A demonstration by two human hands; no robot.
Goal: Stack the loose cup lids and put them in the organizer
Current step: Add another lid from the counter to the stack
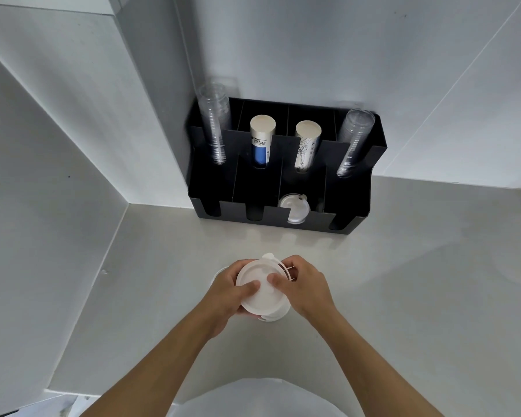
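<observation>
Lid stack [263, 291] in both hands (thumbs on top), above counter [403, 281]

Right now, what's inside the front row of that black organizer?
In the black organizer, only the third front slot from the left shows white lids. How many are stacked cannot be seen; the front wall hides the lower ones. The other front slots look dark.

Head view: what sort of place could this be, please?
Probably a drinks station in a café or office pantry. A black organizer in the counter corner holds clear cup stacks and paper cup stacks, and both hands press white cup lids together.
</observation>
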